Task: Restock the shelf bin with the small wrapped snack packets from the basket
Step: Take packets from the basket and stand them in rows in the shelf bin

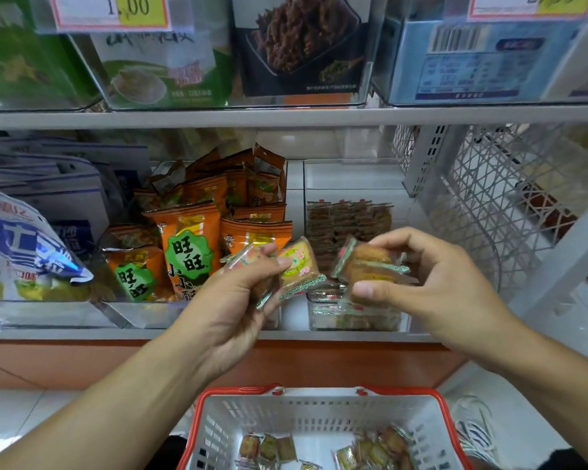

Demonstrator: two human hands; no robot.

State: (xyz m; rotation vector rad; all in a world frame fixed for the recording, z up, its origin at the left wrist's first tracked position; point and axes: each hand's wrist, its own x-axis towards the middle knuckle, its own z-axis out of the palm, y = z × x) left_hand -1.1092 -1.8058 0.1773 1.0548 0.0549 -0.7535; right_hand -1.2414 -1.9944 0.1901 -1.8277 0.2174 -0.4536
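Two hands are raised before the shelf. Two or so snack packets (297,266) are pinched in the left hand (238,300), fingers curled; a small stack (370,266), its count unclear, is gripped by the right hand (431,283) above the clear shelf bin (353,317). More packets (374,449), cut off by the frame edge, lie in the red-rimmed basket (319,412) below.

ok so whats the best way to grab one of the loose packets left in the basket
Come straight down from above, since the basket walls block the sides. The snack packets lie flat on the floor, so pinch one across its short width, thumb on one long edge and fingers on the other, or by a crimped end. Both the left hand and right hand hold packets now, so probably empty one first.
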